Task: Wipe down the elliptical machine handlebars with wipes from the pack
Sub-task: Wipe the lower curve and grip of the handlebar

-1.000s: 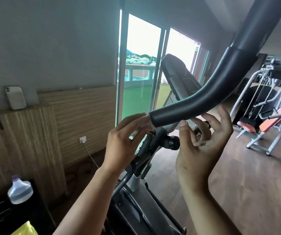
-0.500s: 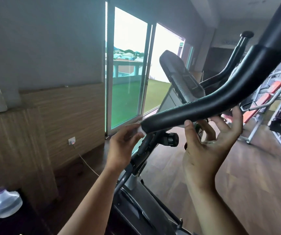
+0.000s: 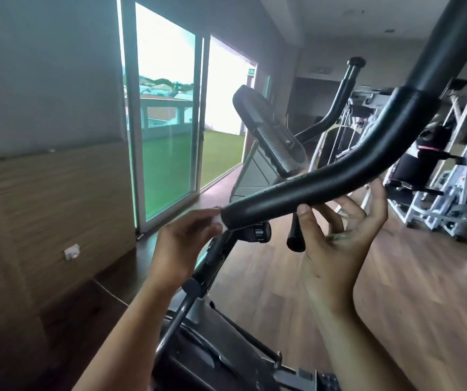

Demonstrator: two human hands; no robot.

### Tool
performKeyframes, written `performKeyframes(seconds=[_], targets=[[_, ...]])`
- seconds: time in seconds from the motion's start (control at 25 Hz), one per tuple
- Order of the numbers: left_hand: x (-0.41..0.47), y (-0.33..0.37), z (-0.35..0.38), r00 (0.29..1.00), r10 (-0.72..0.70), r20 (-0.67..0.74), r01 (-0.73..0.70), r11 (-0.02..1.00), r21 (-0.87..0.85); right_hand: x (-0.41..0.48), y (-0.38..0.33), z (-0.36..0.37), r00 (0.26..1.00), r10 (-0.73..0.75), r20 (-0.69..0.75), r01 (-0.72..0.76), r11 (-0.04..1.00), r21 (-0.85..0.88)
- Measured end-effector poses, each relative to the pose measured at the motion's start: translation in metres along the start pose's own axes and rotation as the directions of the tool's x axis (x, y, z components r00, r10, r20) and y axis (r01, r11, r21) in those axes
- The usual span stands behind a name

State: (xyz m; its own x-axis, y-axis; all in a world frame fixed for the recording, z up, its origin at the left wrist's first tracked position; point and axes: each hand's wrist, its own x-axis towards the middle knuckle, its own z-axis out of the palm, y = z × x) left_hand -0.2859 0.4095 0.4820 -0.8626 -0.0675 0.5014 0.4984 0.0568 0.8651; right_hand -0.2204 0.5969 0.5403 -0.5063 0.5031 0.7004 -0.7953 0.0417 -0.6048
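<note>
The handlebar (image 3: 325,187) nearest you runs from its blunt lower end, mid-view, up and away to the upper right. Its black foam sleeve is speckled near the bend with what may be droplets. At that lower end your left hand (image 3: 184,244) has its fingertips bunched against the cap, pinching a small white scrap that I take to be the wipe (image 3: 217,220). Your fingers hide most of it. Held there, it reaches the end face, which a sweep along the sleeve would likely miss.

Your right hand (image 3: 336,244) sits just under the handlebar, palm turned towards you and wrist bent back. Its fingers are spread and loosely curved, gripping nothing. Only the thumb (image 3: 303,210) tip touches the sleeve's underside. I judge it is there to steady the bar while the other hand rubs. Both forearms rise from below the handlebar.

Directly under the handlebar's end is a black knob (image 3: 257,232). Behind the handlebar the console (image 3: 271,142) tilts up, and beyond that the machine's other handlebar (image 3: 342,91) rises to a round cap. Left of the handlebar a sliding glass door (image 3: 167,131) opens onto grass. To its right stand weight machines (image 3: 446,179). The pack is not in view.
</note>
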Motion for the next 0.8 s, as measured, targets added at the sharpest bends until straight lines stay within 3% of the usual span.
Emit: performKeyframes(seconds=[0.2, 0.48, 0.8], targets=[[0.01, 0.016, -0.005, 0.995, 0.036, 0.092, -0.038, 0.999, 0.025, 0.001, 0.003, -0.006, 1.0, 0.01, 0.009, -0.009, 1.0, -0.026], [0.034, 0.051, -0.004, 0.931, 0.094, 0.354, -0.107, 0.994, 0.017, 0.009, -0.003, -0.01, 0.996, -0.069, -0.054, 0.062, 0.99, -0.124], [0.034, 0.052, -0.001, 0.928, 0.073, 0.365, -0.076, 0.997, -0.005, 0.036, -0.021, -0.03, 0.992, -0.124, 0.023, 0.126, 0.985, -0.118]])
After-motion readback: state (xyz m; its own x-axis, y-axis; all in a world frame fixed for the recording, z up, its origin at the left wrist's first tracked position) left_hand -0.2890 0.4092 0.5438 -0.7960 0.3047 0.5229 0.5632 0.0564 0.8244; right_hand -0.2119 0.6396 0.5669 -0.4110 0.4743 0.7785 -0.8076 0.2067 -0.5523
